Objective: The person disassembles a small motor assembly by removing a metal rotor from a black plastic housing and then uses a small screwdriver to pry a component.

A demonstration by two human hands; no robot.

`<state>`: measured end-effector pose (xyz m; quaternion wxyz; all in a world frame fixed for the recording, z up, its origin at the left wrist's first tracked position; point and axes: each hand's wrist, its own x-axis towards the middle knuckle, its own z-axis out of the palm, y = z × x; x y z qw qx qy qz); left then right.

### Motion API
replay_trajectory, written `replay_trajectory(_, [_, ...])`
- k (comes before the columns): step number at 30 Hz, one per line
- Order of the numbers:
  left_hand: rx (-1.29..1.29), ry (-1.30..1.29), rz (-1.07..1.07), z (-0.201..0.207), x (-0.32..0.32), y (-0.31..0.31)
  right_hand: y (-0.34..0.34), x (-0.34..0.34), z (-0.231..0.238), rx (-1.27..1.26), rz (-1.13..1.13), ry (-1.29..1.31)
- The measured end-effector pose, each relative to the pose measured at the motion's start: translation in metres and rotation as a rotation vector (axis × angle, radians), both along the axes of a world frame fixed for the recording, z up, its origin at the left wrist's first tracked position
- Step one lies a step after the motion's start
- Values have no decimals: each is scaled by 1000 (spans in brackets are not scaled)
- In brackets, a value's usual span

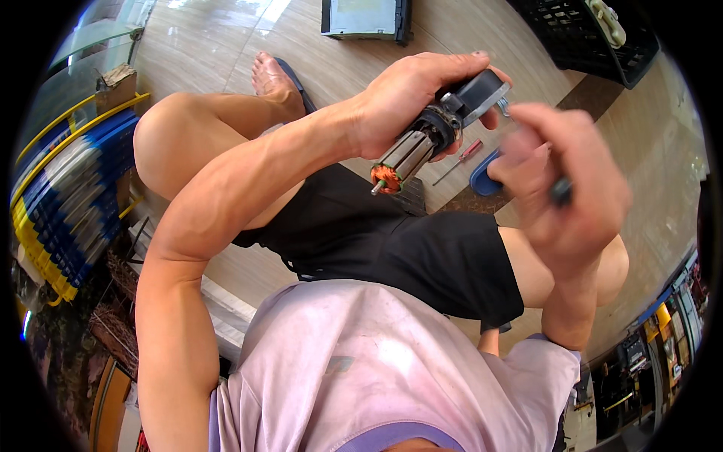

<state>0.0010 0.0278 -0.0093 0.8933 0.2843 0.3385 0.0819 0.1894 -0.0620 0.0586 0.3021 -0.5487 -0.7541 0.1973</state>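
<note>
My left hand [403,90] is wrapped round a power tool's motor armature [407,157], tilted with its orange copper windings and shaft end toward my lap. A dark grey gear housing [482,96] sits at its far right end, with a small metal piece [503,108] sticking out there. My right hand [568,177] is raised close to the housing, its fingers curled and smeared by motion. Between them shows a small black thing [561,190], too blurred to name. On the floor beyond lies a screwdriver [468,151] with a red handle.
A grey metal box [367,21] stands on the tiled floor ahead. At the far right is a black plastic basket [602,45] with a pale item in it. Blue and yellow racks [75,188] line the left side, and cluttered shelves [655,339] fill the lower right.
</note>
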Motion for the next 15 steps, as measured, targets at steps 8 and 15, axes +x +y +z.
replay_trajectory(8, [-201, -193, 35, -14, -4, -4, 8, 27, -10, -188, -525, 603])
replay_trajectory(15, [-191, -191, 56, -20, -3, -8, -2, 24, 0, -281, -446, 738])
